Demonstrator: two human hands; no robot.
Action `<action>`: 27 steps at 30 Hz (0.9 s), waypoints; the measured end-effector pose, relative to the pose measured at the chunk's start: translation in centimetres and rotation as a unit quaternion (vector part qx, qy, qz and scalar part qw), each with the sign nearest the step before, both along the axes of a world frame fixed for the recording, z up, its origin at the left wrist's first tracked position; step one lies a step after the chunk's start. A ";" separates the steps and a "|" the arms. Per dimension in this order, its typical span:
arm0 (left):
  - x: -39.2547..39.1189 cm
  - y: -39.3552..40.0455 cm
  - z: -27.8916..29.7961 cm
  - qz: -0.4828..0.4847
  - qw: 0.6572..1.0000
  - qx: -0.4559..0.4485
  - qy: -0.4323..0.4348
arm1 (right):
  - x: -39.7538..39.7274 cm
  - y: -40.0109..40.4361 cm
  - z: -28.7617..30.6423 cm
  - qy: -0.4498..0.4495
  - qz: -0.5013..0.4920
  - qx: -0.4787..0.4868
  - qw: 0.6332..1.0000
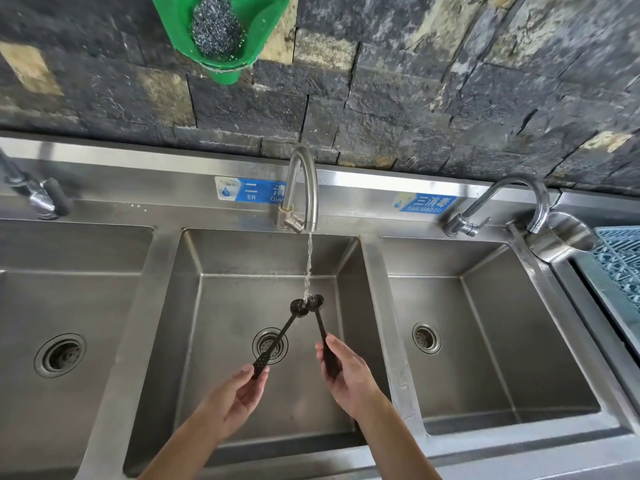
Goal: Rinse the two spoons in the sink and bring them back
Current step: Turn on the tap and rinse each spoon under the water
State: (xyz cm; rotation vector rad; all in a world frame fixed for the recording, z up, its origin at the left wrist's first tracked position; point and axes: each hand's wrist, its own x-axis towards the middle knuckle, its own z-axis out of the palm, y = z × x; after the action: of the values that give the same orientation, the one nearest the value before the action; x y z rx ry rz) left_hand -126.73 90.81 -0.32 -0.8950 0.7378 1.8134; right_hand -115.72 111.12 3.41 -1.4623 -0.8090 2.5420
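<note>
Two black long-handled spoons are held over the middle sink basin (349, 341), their bowls touching under the water stream (308, 265) from the middle faucet (300, 188). My left hand (232, 396) pinches the handle end of the left spoon (280, 334). My right hand (346, 372) grips the handle of the right spoon (318, 317). Both bowls sit side by side where the water lands, above the drain (270, 346).
The steel unit has three basins, the left basin (69, 306) and right basin (502, 341) each with a drain. A second faucet (502, 206) stands at the right. A green holder (221, 32) with a steel scourer hangs on the stone wall. A blue rack (620, 258) lies far right.
</note>
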 end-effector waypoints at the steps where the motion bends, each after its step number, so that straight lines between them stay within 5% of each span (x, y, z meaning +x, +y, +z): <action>1: 0.0 0.1 0.0 0.002 1.000 0.003 -0.011 | 0.0 0.0 0.0 -0.004 -0.007 -0.006 1.000; 13: -0.1 1.5 -0.2 -0.012 0.999 -0.003 -0.051 | -0.2 -0.3 -0.8 -0.072 -0.056 0.002 0.996; 27: -0.3 1.5 -0.1 -0.046 0.990 -0.111 0.076 | -0.2 -0.3 -2.0 -0.083 -0.070 -0.050 0.993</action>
State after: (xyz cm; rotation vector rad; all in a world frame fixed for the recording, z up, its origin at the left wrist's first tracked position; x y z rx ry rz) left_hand -127.07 92.31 -0.37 -0.8545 1.0774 1.7546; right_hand -115.96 110.79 1.44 -1.7146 -0.5809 2.4144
